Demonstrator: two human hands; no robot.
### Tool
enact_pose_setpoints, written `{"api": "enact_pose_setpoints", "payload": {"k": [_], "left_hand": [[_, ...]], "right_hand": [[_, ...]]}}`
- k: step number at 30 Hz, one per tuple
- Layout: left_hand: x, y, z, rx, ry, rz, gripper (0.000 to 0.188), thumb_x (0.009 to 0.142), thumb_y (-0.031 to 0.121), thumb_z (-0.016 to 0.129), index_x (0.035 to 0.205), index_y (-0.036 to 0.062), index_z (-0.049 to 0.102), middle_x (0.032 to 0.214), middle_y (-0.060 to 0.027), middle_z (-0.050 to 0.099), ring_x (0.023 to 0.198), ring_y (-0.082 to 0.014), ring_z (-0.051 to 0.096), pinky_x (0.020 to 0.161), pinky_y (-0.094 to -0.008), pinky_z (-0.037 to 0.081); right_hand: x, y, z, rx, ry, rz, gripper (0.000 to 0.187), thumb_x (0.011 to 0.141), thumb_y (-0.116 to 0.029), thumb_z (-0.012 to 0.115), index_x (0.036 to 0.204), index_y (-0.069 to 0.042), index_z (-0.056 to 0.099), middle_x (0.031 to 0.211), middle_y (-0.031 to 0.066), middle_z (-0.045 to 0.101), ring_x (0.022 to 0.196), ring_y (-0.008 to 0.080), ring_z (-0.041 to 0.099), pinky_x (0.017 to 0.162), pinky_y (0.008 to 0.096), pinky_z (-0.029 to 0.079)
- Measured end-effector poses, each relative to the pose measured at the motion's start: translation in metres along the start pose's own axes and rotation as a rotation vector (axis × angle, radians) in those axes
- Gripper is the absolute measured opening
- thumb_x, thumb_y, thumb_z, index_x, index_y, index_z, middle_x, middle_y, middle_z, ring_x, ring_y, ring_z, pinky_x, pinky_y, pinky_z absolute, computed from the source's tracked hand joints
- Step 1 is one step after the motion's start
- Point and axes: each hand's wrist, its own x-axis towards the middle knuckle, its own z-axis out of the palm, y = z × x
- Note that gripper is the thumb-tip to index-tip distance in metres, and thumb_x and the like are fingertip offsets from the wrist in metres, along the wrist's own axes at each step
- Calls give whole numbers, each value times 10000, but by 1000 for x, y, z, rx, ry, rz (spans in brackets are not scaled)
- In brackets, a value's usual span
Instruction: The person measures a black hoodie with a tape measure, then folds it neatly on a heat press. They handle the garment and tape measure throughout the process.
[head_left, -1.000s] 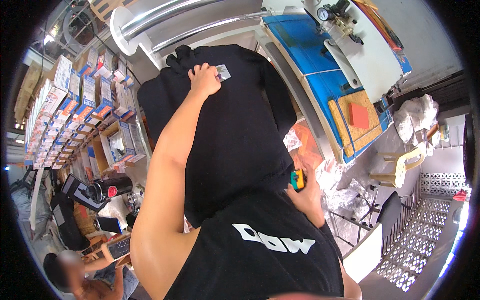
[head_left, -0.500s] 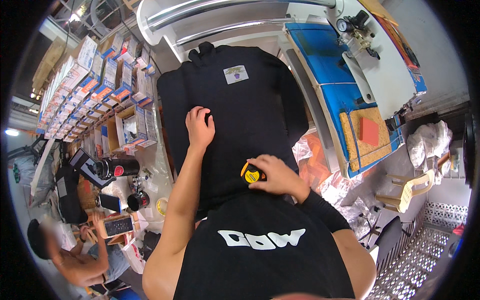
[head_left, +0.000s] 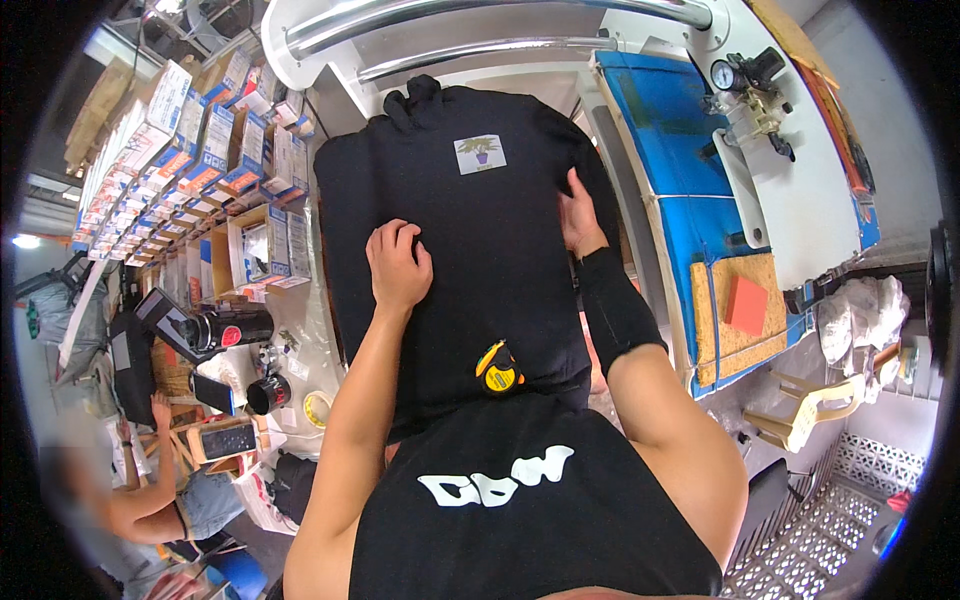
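A black hoodie (head_left: 490, 250) lies spread out flat in front of me, its hood at the far end. Near its upper right sits a small pale rectangle with a potted plant picture (head_left: 481, 154). My left hand (head_left: 400, 265) rests on the left half of the cloth, fingers loosely spread, holding nothing. At the hoodie's right side edge is my right hand (head_left: 582, 217), thumb up and fingers partly hidden against the fabric; whether it pinches the cloth does not show. A yellow and black tape measure (head_left: 498, 368) lies on the lower part of the hoodie, apart from both hands.
Stacked cardboard boxes (head_left: 215, 150) stand at the left, above a cluttered table with a black tumbler (head_left: 230, 329). A machine with a blue bed (head_left: 680, 200) and a red block (head_left: 746, 306) flanks the right. Another person (head_left: 150, 500) works at lower left.
My right hand has let go of the tape measure, leaving it on the hoodie, and moved up to the garment's right edge. My left hand has stayed nearly in place.
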Motion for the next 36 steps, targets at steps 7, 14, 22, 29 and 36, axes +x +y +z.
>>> {"api": "enact_pose_setpoints", "payload": {"k": [7, 14, 22, 29, 36], "left_hand": [[4, 2, 1, -2, -24, -31, 285, 855, 88, 674, 1138, 74, 647, 1239, -127, 604, 1236, -374, 545, 1112, -529, 394], [4, 2, 3, 18, -29, -23, 296, 859, 88, 674, 1153, 83, 640, 1260, -130, 601, 1243, -376, 546, 1103, -527, 399], [3, 1, 3, 9, -11, -17, 292, 857, 88, 671, 1148, 81, 643, 1257, -126, 604, 1247, -366, 547, 1112, -516, 397], [2, -1, 1, 2, -4, -11, 291, 856, 90, 669, 1146, 77, 645, 1233, -125, 606, 1224, -363, 552, 1113, -514, 396], [2, -1, 1, -16, 8, -12, 282, 858, 89, 664, 1139, 68, 653, 1223, -125, 610, 1219, -362, 558, 1115, -519, 399]], "right_hand": [[59, -18, -38, 404, 188, -442, 732, 1008, -471, 654, 1532, 18, 506, 1566, 188, 529, 1426, 376, 493, 1237, 491, 334], [88, -12, -71, 494, 102, -626, 375, 969, -186, 724, 1292, 0, 686, 1293, 134, 686, 1158, 312, 636, 1061, 456, 481], [74, -27, -53, 255, 103, -398, 505, 1013, -242, 662, 1410, 64, 595, 1477, 208, 614, 1381, 345, 559, 1227, 468, 374], [25, -46, -8, -102, 397, 11, 668, 1038, -346, 649, 1552, 32, 455, 1479, 257, 575, 1350, 414, 551, 1166, 514, 409], [-14, -43, 1, -706, 598, -344, 429, 969, -293, 781, 1276, 1, 718, 1182, 154, 736, 1089, 307, 709, 962, 431, 548]]}}
